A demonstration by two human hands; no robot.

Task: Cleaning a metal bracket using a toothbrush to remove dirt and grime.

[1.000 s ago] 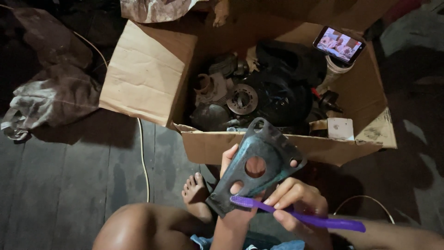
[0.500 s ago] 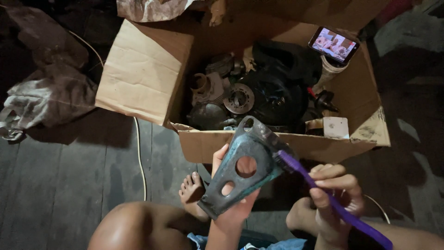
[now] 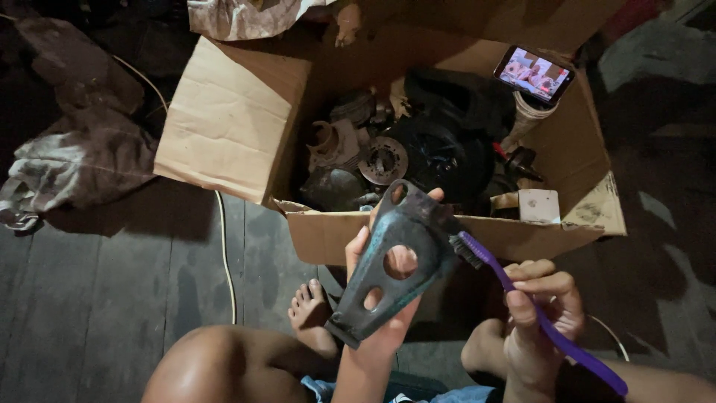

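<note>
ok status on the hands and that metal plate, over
Left hand grips the dark metal plate upright. Right hand holds purple brush, bristles at the plate's right edge. Nothing in between.

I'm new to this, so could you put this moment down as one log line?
left hand: holds dark metal plate | right hand: holds purple brush, bristles on plate edge | behind: cardboard box of parts

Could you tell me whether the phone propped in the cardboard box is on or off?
On: the phone screen glows with a colourful picture.
</note>
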